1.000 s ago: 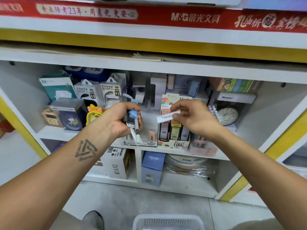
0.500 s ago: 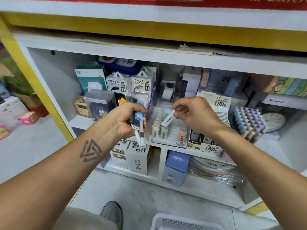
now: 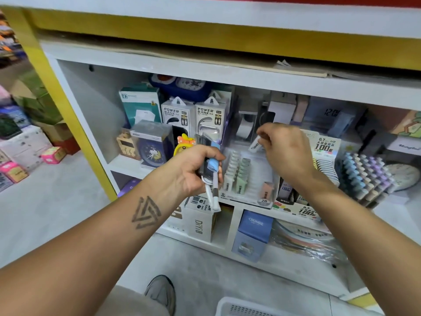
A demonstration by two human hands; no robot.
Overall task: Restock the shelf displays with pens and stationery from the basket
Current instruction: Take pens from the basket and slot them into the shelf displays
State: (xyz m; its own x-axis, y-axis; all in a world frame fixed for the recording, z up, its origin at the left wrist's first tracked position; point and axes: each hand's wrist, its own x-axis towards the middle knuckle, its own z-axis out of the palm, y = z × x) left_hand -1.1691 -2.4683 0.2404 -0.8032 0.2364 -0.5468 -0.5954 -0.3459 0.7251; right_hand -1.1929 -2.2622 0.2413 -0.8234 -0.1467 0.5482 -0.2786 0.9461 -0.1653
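My left hand [image 3: 193, 169] is curled tight around a bundle of pens [image 3: 210, 179], forearm reaching up from lower left, the pen ends hanging below my fist in front of the shelf [image 3: 127, 163]. My right hand [image 3: 284, 153] is raised with wrist bent, fingertips pinching a small white eraser [image 3: 254, 144] just above the clear display tray [image 3: 250, 179]. The basket [image 3: 230, 306] sits on the floor at the bottom edge.

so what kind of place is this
Most likely a stationery shop. The white shelf holds boxed power banks, a display tray of small erasers and a rack of pastel highlighters, with more stock stacked at far left.
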